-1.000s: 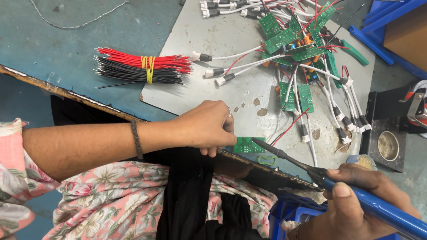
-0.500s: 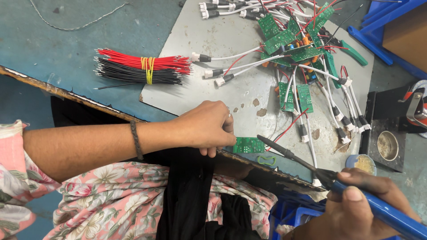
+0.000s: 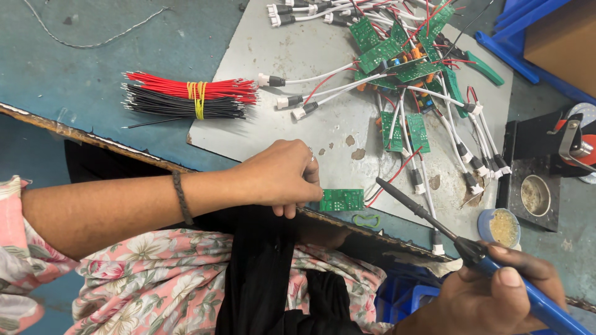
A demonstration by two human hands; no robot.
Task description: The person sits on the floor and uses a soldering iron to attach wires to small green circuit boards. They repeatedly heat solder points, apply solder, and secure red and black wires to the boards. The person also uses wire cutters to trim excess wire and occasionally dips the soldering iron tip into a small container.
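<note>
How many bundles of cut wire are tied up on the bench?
2, lying side by side left of the grey metal sheet: the red wire bundle behind, the black wire bundle in front, sharing one yellow tie.

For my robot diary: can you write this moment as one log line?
left hand: pinching green circuit board | right hand: holding soldering iron | tip: just off the board

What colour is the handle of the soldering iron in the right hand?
Blue. The soldering iron has a blue handle gripped by the right hand, seen in the head view.
</note>
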